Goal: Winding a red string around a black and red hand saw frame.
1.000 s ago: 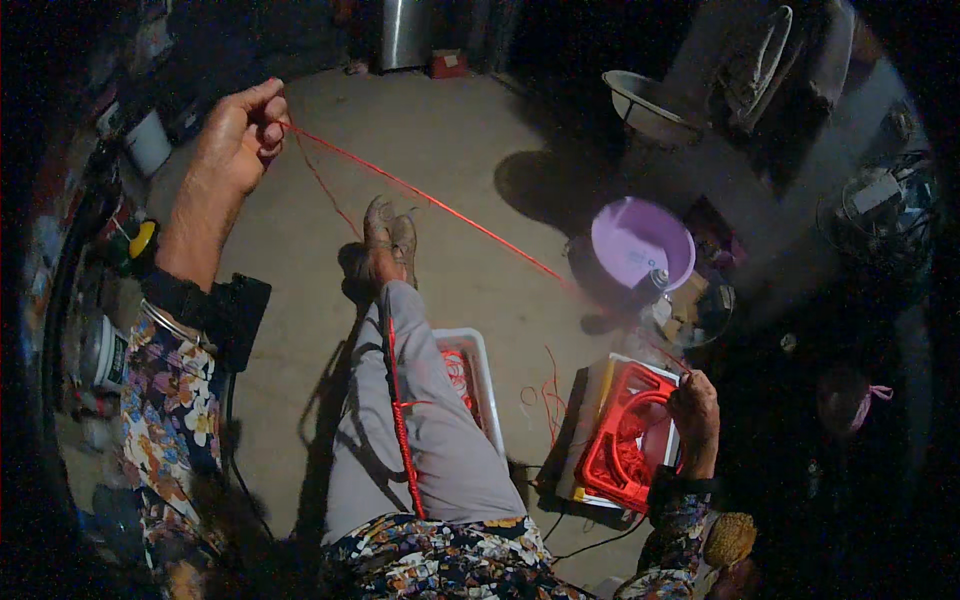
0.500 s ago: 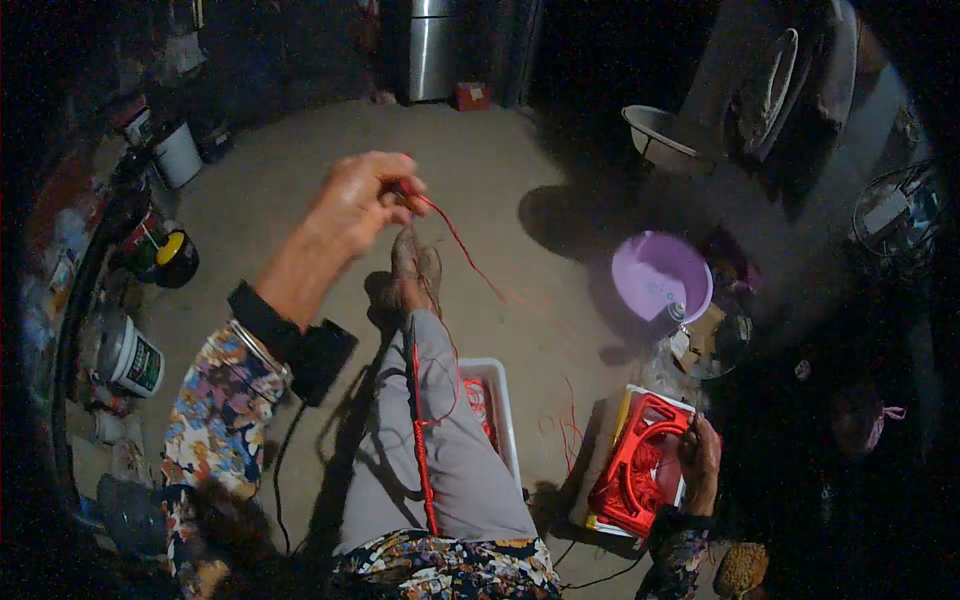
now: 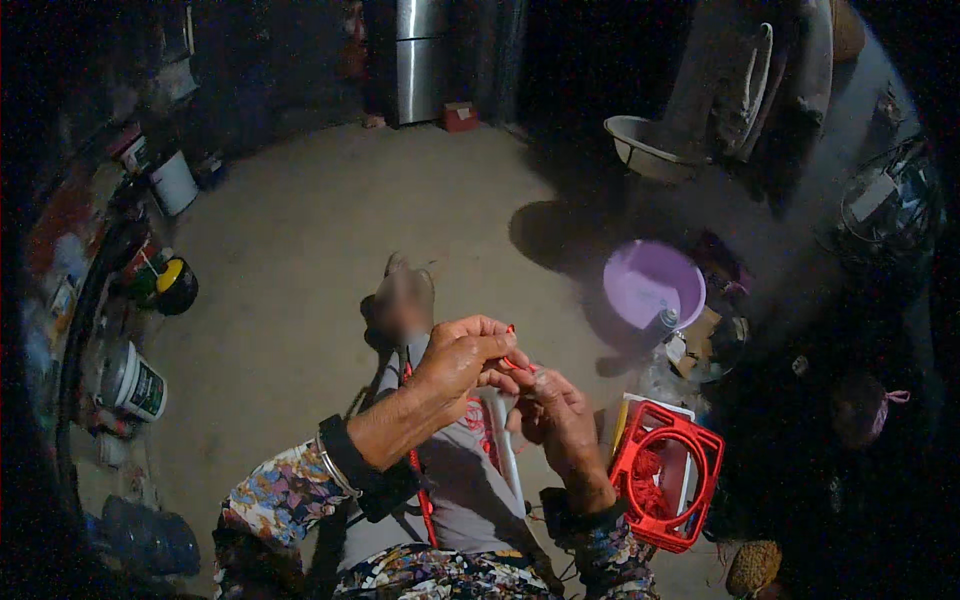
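Note:
Both of my hands meet over my grey-trousered lap, their fingers pinched together on a piece of red cord (image 3: pixel 513 363). My left hand (image 3: pixel 455 362) comes in from the left and grips the cord between thumb and fingertips. Just right of it, my right hand (image 3: pixel 562 425) is closed on the same cord; its lower fingers are partly in shadow. Along my leg runs a thicker red braided cord (image 3: pixel 423 495), its upper part hidden behind my left hand. Beside my right wrist, a red plastic frame (image 3: pixel 712 470) holds tangled red cord (image 3: pixel 648 478).
A white-rimmed tub (image 3: pixel 510 455) with red strands stands beside my leg, partly covered by my hands. Rightward are a purple basin (image 3: pixel 610 285), a spray can (image 3: pixel 668 318) and cardboard (image 3: pixel 703 335). Buckets (image 3: pixel 137 382) line the left side. A steel fridge (image 3: pixel 420 80) stands far off.
My left hand has come down and right, toward my lap. The right hand has left the red frame and moved up and left, joining the left hand on the red cord.

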Demonstrator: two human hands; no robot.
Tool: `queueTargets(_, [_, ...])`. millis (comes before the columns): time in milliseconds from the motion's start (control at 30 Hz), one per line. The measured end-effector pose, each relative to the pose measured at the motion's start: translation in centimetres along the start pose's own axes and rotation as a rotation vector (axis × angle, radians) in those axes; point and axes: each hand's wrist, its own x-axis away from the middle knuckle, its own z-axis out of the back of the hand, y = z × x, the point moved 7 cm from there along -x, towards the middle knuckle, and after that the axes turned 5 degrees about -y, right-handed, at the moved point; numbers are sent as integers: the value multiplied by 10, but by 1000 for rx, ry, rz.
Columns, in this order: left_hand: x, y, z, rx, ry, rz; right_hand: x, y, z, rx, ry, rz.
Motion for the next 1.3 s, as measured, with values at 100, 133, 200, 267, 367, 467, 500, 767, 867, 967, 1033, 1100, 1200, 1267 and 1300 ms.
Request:
queueTargets(100, [8,-1,15,4,20,15,5,19,-1,149,-63,-90])
queueTargets(133, [14,-1,23,-11,18,17,11,17,-5,147,-11,-95])
queueTargets(200, [33,7,43,-71,82,-31,15,27,5,248,-163,-159])
queueTargets(267, [45,11,64,-142,174,-115,14,40,46,302,-154,-224])
queueTargets(367, [82,28,83,-82,302,-225,-8,64,111,256,16,-243])
queueTargets(467, [108,33,93,60,361,-387,-36,57,120,274,122,-156])
queueTargets(500, [107,25,103,112,366,-412,-40,31,88,357,154,-158])
queueTargets(767, [102,-14,120,146,420,-114,-58,-18,-141,1017,-620,709])
queueTargets(867, [100,-25,126,256,394,-57,-60,5,-150,1251,-720,590])
queueTargets(967, [103,-33,134,263,399,-49,-59,11,-152,1289,-728,557])
queueTargets(1033, [101,-30,131,269,336,-26,-57,5,-149,1180,-678,582])
queueTargets(1100, [101,-28,130,261,292,-18,-55,-2,-146,1109,-650,565])
queueTargets(1200, [102,-27,134,216,271,-21,-52,-9,-137,1040,-624,486])
queueTargets(1267, [105,-32,137,168,280,-16,-50,-8,-128,970,-577,446])
queueTargets(1300, [106,-33,138,143,296,-22,-52,-7,-127,963,-563,447])
